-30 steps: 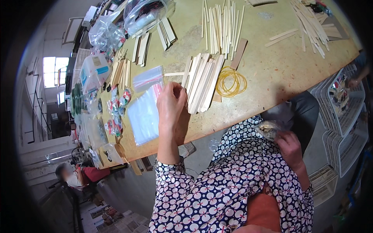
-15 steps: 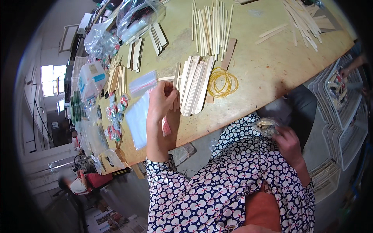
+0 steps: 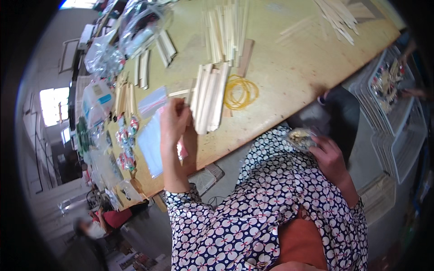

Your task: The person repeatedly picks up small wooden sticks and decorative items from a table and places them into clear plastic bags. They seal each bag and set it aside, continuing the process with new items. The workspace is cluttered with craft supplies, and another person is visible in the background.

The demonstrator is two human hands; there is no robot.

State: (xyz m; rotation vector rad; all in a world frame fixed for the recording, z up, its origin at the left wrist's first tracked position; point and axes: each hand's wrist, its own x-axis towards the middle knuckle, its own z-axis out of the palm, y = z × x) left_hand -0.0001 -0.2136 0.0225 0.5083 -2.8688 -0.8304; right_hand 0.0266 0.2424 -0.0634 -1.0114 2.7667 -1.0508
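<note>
My left hand (image 3: 173, 122) is over the table beside the left edge of a stack of flat wooden sticks (image 3: 209, 97). Its fingertips are pinched together, and blur hides what lies between them. Behind the fingers, a pale stick (image 3: 180, 93) lies crosswise. My right hand (image 3: 331, 156), low over my lap, grips a small clear plastic bag (image 3: 300, 138) with tan and dark bits inside. Yellow rubber bands (image 3: 241, 92) lie in loops to the right of the stack.
Clear zip bags (image 3: 151, 142) lie left of my left hand. More sticks (image 3: 224, 34) are spread farther back, near a brown strip (image 3: 245, 58). Wrapped colourful items (image 3: 126, 135) line the left side. White plastic baskets (image 3: 361, 101) stand right of the table, where another person's hand (image 3: 409, 92) reaches in.
The whole view has shifted, so the table things appear farther left. My left hand remains beside the stick stack, and my right hand still holds the plastic bag.
</note>
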